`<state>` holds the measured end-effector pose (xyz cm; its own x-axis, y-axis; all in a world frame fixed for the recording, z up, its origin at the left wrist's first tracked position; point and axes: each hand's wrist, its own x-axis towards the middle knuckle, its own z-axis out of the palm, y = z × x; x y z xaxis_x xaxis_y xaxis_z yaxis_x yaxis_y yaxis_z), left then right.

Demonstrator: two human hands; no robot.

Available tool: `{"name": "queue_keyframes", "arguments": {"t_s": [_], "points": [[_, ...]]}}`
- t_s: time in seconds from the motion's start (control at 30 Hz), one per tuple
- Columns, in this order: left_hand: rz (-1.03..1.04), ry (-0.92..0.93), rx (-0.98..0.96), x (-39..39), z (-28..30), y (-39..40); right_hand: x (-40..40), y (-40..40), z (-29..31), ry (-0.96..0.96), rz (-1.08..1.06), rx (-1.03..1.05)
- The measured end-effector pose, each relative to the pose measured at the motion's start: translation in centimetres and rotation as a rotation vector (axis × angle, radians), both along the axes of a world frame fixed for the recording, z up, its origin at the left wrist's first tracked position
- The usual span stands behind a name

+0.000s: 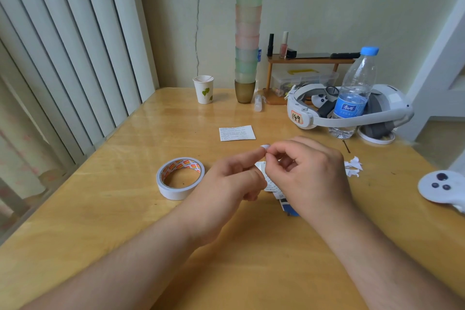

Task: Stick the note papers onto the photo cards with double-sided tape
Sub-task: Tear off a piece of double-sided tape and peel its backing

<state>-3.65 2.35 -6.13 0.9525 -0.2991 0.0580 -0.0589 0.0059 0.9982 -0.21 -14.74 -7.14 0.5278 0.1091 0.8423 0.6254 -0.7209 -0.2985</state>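
Head view shows both hands' fingers [254, 155] pinching a small paper [270, 182] near the tape roll [180, 178] mid-bench [100, 209].

The handwritten number "149" stands on an orange sticker [297, 117] on the white plastic headset [327, 118]. Print on the white note paper [237, 132] and the clear bottle's blue label [349, 109] is too small to read.
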Motion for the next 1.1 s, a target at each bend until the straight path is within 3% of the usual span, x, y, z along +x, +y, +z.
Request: {"name": "queue_keyframes", "arguments": {"t_s": [1.1], "points": [[0.055, 0.038, -0.075, 0.22, 0.12, 0.05, 0.05, 0.27, 0.06, 0.085, 0.077, 0.04]]}}
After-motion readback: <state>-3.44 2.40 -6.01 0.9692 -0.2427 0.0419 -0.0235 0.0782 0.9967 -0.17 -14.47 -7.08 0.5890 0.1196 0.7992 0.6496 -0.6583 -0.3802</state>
